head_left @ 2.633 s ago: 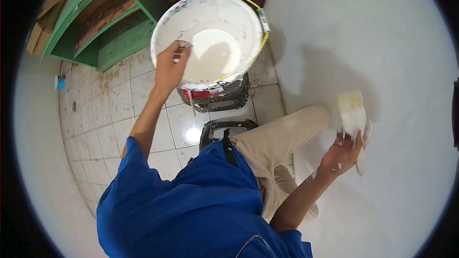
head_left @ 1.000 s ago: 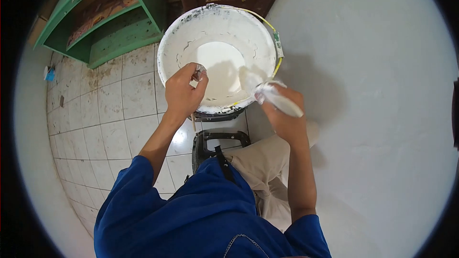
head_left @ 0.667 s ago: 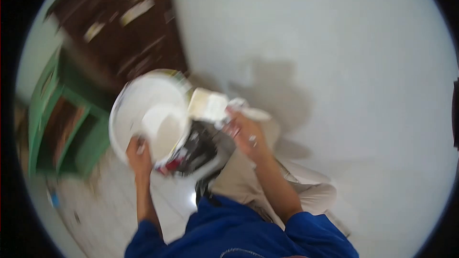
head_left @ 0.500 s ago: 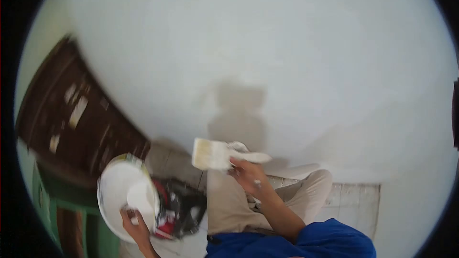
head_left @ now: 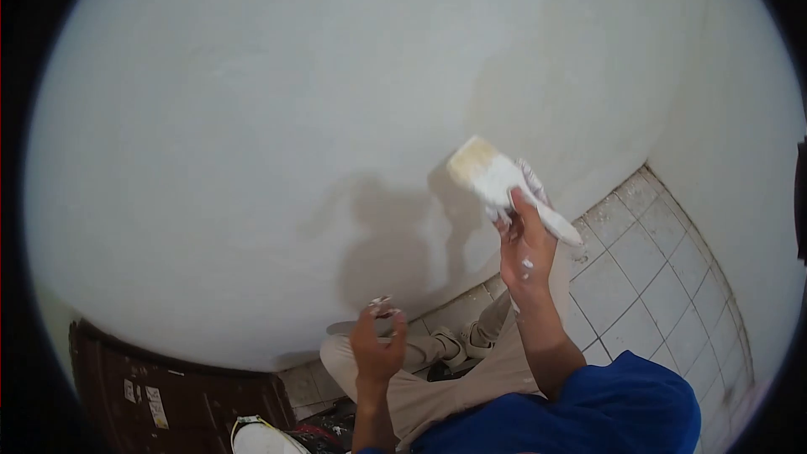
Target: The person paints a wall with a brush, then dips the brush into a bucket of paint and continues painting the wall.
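A wide paintbrush [head_left: 496,181], its handle coated in white paint and its bristles yellowish at the tip, is gripped in my right hand [head_left: 530,256]. The bristles point up and left, close in front of the pale wall [head_left: 252,160]. White paint marks that hand's fingers and wrist. Lower and to the left, my left hand [head_left: 378,345] is raised over my knee with loosely curled fingers, thumb and forefinger apart and paint on the fingertips. Only the rim and part of the inside of a white paint bucket [head_left: 261,439] show at the bottom edge.
A brown wooden door or panel [head_left: 176,403] with scraps of paper stands at lower left. A dark bag-like bundle [head_left: 324,430] lies beside the bucket. Tiled floor [head_left: 630,303] runs along the wall to a corner at right. My crossed legs [head_left: 445,387] are below the hands.
My view has turned to the right. The right hand has lifted the paintbrush up and right towards the wall, and my left hand has come away from the bucket.
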Demonstrator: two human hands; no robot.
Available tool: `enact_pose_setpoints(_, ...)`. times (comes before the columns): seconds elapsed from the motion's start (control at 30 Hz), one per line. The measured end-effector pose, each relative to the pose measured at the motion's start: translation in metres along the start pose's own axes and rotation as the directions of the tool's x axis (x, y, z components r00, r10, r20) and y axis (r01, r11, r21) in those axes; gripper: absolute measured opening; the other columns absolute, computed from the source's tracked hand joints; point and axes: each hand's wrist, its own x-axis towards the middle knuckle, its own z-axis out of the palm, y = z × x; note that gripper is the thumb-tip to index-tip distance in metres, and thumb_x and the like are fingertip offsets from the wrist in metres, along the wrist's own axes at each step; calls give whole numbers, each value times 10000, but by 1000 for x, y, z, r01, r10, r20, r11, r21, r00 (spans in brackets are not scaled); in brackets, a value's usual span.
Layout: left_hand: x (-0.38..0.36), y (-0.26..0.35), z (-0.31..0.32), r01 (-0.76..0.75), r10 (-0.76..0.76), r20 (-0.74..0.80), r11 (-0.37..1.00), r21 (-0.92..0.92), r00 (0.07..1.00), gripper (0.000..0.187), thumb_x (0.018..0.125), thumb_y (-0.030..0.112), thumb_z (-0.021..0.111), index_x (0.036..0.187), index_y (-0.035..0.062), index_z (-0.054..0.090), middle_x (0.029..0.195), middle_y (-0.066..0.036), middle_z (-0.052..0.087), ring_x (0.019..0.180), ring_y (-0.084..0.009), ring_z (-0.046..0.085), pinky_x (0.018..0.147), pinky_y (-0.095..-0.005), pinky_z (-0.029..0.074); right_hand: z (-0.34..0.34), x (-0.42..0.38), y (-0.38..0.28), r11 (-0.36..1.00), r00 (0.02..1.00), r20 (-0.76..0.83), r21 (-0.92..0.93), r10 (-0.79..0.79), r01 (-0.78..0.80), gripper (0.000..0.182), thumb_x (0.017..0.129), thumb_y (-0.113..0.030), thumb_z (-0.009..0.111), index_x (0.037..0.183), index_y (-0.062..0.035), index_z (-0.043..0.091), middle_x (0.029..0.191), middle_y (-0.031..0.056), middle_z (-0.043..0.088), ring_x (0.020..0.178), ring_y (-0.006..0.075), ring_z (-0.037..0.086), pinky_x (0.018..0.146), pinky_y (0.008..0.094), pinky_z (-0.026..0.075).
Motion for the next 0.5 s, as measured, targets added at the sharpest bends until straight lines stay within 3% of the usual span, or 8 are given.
enact_pose_setpoints(0.03, 6, 5, 9, 2, 1, 36, 998, -60, 999, 240, 847, 70, 687, 1059, -20, 619, 894, -133, 676, 774, -249, 677, 748, -338, 529, 14, 4, -8, 998, 998, 2, 2, -66, 66, 446, 935, -105, 617, 1344, 9, 480, 1143, 93, 629, 925, 148, 642, 758, 288, 541)
enact_pose_setpoints(0.07, -2, -32, -64, 11, -4, 42, 988, -155, 999, 244, 844, 67, 689, 1059, -24, 619, 882, -125, 679, 770, -244, 678, 743, -337, 530, 90, -54, 28, 989, 988, 37, -29, -147, 148, 451, 928, -91, 627, 1339, 21, 478, 1152, 102, 623, 943, 155, 639, 769, 303, 550)
enact_pose_setpoints(0.2, 7, -59, -111, 42, -35, 33, 965, -260, 999, 246, 841, 59, 689, 1060, -26, 617, 864, -114, 683, 761, -232, 676, 741, -335, 529, 169, -74, 68, 929, 933, 163, -139, -322, 344, 451, 914, -85, 662, 1309, 49, 490, 1137, 104, 616, 959, 138, 616, 796, 305, 552)
enact_pose_setpoints(0.23, 9, -59, -113, 43, -38, 24, 963, -264, 999, 248, 842, 58, 688, 1063, -27, 616, 862, -116, 682, 762, -231, 675, 741, -333, 529, 171, -68, 80, 926, 931, 190, -157, -313, 343, 444, 915, -101, 670, 1296, 53, 500, 1103, 85, 616, 944, 120, 598, 790, 281, 538)
enact_pose_setpoints(0.37, 10, -58, -118, 118, -121, 5, 958, -261, 993, 243, 854, 52, 674, 1072, -32, 611, 852, -111, 681, 766, -212, 671, 744, -325, 527, 113, -64, 152, 945, 976, 24, -247, -216, 215, 426, 918, -85, 659, 1294, 41, 503, 1074, 73, 616, 928, 113, 590, 763, 263, 525)
enact_pose_setpoints(0.43, 5, -64, -126, 189, -190, 19, 946, -264, 982, 182, 884, 60, 640, 1032, -39, 602, 886, -107, 654, 793, -180, 647, 773, -317, 523, 90, -86, 161, 956, 987, -120, -285, -106, 68, 405, 922, -71, 647, 1290, 26, 508, 1077, 73, 617, 925, 113, 593, 739, 256, 518)
enact_pose_setpoints(0.5, -1, -72, -142, 240, -240, 31, 938, -252, 970, 162, 913, 68, 614, 1032, -39, 590, 895, -96, 632, 811, -159, 630, 783, -311, 523, 91, -92, 161, 974, 983, -170, -224, -67, 27, 402, 920, -73, 649, 1285, 22, 510, 1087, 77, 616, 923, 116, 597, 739, 256, 520)
